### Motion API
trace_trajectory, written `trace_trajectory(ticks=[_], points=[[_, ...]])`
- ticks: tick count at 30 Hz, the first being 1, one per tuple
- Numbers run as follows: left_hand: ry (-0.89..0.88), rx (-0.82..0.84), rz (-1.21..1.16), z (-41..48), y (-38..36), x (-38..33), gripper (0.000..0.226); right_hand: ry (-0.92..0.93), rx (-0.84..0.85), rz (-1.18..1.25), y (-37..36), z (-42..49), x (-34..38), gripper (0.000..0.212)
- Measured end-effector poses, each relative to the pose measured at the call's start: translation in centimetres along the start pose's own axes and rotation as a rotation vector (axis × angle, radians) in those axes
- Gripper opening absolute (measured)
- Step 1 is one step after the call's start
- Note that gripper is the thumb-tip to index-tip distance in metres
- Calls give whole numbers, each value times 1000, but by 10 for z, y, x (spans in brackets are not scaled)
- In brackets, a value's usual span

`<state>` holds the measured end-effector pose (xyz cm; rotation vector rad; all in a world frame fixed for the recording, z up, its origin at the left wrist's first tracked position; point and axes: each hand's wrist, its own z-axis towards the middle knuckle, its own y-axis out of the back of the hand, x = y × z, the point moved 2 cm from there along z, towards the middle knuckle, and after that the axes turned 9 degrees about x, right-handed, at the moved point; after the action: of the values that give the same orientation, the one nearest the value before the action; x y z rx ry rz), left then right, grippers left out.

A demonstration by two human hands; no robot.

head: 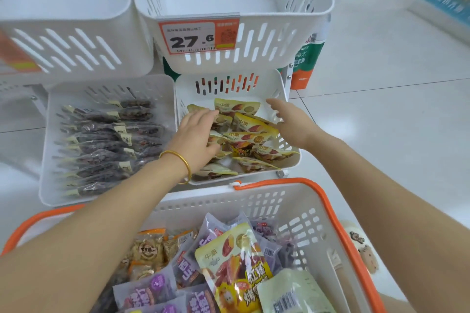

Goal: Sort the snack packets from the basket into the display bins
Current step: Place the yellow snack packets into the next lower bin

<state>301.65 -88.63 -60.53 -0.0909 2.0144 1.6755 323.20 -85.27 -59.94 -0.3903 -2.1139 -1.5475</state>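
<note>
A white basket [254, 201] with orange handles sits nearest me, holding several mixed packets: a yellow sweet-potato packet [236, 259], purple packets [150, 290] and orange-brown ones [150, 249]. Beyond it, a white lower bin [277, 89] holds several yellow packets [251, 132]. My left hand [197, 138], with a gold bangle on the wrist, lies flat on the yellow packets at the bin's left side, fingers spread. My right hand [290, 119] hovers over the bin's right side, fingers apart and holding nothing.
To the left, another lower bin [50, 140] is filled with dark clear-wrapped packets [109, 142]. Two white upper bins [254, 40] stand above; the right one carries a 27.6 price tag [193, 38]. A green-and-orange pack [305, 63] stands behind on the white tiled floor.
</note>
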Motion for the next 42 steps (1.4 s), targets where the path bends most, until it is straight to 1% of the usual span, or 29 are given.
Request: trace_trajectory(ticks=[3, 5, 6, 8, 10, 12, 14, 15, 16, 18, 19, 21, 24, 26, 27, 28, 30, 32, 34, 35, 36, 38, 40, 42], points=[[-23, -5, -47, -45, 2, -11, 65, 39, -127, 80, -6, -47, 20, 58], [-48, -32, -76, -70, 3, -15, 62, 71, -188, 151, -12, -74, 34, 49], [-46, -28, -86, -87, 2, -18, 60, 88, -154, 182, -21, -90, 41, 44], [-37, -7, -97, -123, -6, -20, 56, 96, 36, 198, -45, -121, 51, 35], [-25, 20, -103, -154, -16, -17, 52, 53, 247, 36, -68, -145, 52, 28], [-1, 81, -81, -177, -27, -13, 49, -27, 329, -168, -82, -165, 46, 23], [42, 151, -84, -189, -36, -11, 46, -119, 402, -236, -85, -184, 44, 19], [69, 182, -103, -193, -40, -13, 46, -128, 484, -275, -84, -194, 48, 19], [105, 211, -132, -196, -44, -16, 47, -116, 592, -338, -85, -203, 52, 25], [179, 257, -230, -201, -56, -19, 49, -81, 802, -490, -88, -220, 58, 48], [211, 275, -277, -204, -63, -18, 50, -80, 870, -535, -90, -227, 59, 59], [225, 307, -316, -206, -74, -19, 53, -109, 948, -552, -93, -236, 51, 78], [246, 344, -317, -208, -84, -21, 57, -72, 1003, -574, -102, -245, 36, 102], [277, 358, -360, -205, -87, -19, 58, -20, 981, -604, -108, -249, 25, 113], [290, 363, -396, -203, -89, -17, 61, 7, 946, -605, -110, -250, 21, 115], [302, 358, -447, -201, -91, -15, 63, 32, 904, -586, -111, -250, 16, 114], [338, 333, -563, -197, -93, -14, 62, 35, 831, -480, -108, -251, 12, 103], [397, 280, -655, -193, -94, -16, 62, -23, 737, -302, -97, -248, 14, 80], [455, 204, -738, -190, -93, -16, 67, -57, 602, -136, -81, -244, 18, 42], [479, 178, -821, -190, -92, -16, 67, -51, 533, -99, -73, -241, 19, 21], [502, 167, -930, -189, -92, -18, 62, -43, 475, -98, -67, -239, 20, 11], [511, 204, -1067, -188, -94, -22, 41, -53, 407, -153, -60, -236, 21, 23], [486, 230, -1070, -189, -95, -32, 23, -70, 373, -166, -56, -233, 22, 29], [490, 197, -1091, -190, -95, -39, 9, -97, 328, -171, -53, -229, 21, 34]])
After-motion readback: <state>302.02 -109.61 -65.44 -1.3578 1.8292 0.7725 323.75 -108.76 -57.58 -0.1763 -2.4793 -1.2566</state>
